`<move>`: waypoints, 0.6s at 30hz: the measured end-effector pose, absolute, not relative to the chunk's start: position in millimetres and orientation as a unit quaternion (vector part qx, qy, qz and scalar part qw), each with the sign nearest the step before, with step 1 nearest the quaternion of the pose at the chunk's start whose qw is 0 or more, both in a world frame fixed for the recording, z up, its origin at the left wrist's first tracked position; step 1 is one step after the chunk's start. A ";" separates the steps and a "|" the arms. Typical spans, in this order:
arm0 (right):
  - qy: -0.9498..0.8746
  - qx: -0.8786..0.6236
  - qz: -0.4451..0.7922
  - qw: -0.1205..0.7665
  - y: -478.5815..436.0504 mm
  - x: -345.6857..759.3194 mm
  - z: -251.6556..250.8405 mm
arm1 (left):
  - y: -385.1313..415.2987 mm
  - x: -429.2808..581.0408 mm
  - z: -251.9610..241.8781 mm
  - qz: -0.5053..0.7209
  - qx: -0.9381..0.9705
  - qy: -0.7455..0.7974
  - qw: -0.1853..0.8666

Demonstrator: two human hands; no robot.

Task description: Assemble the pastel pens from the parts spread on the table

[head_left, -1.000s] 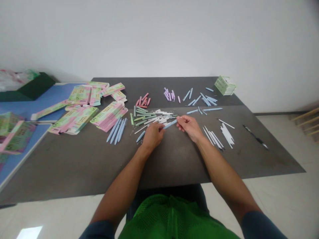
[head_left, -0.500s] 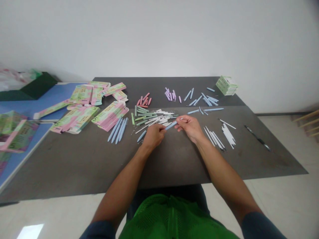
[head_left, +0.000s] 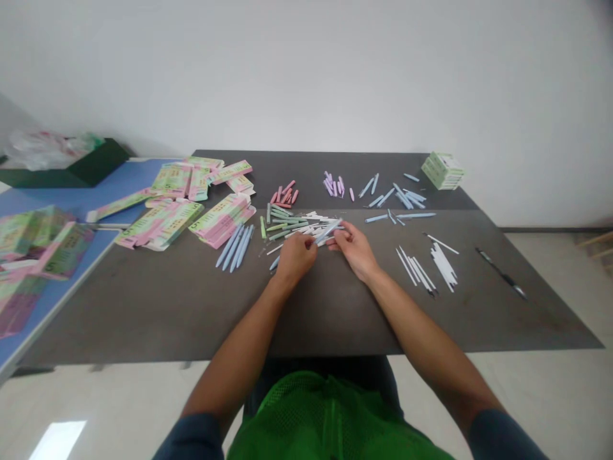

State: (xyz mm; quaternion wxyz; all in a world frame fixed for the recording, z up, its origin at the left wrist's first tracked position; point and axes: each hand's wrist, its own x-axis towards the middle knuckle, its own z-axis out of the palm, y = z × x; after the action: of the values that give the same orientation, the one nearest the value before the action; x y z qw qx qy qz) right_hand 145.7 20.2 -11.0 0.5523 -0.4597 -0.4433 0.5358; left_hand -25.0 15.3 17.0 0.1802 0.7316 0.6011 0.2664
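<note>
A blue pen (head_left: pixel 328 232) is pinched in the grip of the left hand (head_left: pixel 295 257) over the desk (head_left: pixel 335 316); whether the right hand's (head_left: pixel 355 249) grip is closed on it cannot quite be told. Finished-looking pens (head_left: pixel 234 248) are lined up, loose blue parts (head_left: pixel 403 198) seem left, and the desk is backed by a pale wall (head_left: pixel 306 76).

Pens (head_left: pixel 235 248) lie between cartons (head_left: pixel 223 219) and refills (head_left: pixel 444 267) on the table (head_left: pixel 335 313).

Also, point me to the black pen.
In the head view, the black pen lies at the gray table's right, between the white refills and the table's right edge.
</note>
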 end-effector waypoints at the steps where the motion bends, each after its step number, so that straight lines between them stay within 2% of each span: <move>1: -0.462 -0.474 0.522 0.538 20.2 142.6 -11.8 | 16.8 -28.3 19.4 0.262 0.725 0.613 0.174; 4: -0.571 -0.511 0.441 0.467 20.3 133.0 -9.8 | 20.8 -37.8 26.0 0.249 0.708 0.645 0.143; 8: -0.741 -0.493 0.267 0.369 19.9 114.9 -2.3 | 21.0 -49.1 26.1 0.241 0.702 0.660 0.116; 18: -0.828 -0.445 0.148 0.309 16.9 47.8 -9.8 | -1.5 -124.6 8.5 0.215 0.640 0.737 0.037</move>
State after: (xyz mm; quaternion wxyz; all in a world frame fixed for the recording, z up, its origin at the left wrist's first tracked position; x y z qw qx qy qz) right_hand 47.8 16.9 -9.8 0.3087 -0.4448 -0.8276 0.1478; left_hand -124.6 -1.5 8.5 0.0365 0.6396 0.7372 0.2147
